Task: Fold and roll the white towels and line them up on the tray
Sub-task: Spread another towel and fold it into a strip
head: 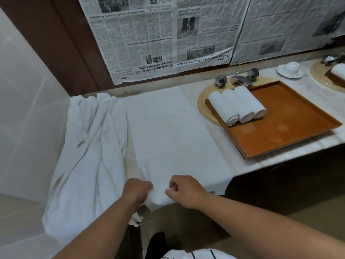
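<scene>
A long white towel [173, 135] lies flat on the marble counter, folded into a strip that runs from the wall to the front edge. My left hand [137, 190] and my right hand [183, 189] both pinch its near end, which hangs slightly over the edge. An orange-brown tray [291, 124] rests on the sink to the right. Three rolled white towels [237, 104] lie side by side in its far left corner.
A heap of loose white towels [89, 152] drapes over the counter's left part and hangs down its front. A metal tap [238, 79] stands behind the tray. A white cup on a saucer [291, 69] stands at the far right. Newspaper [158, 34] covers the wall.
</scene>
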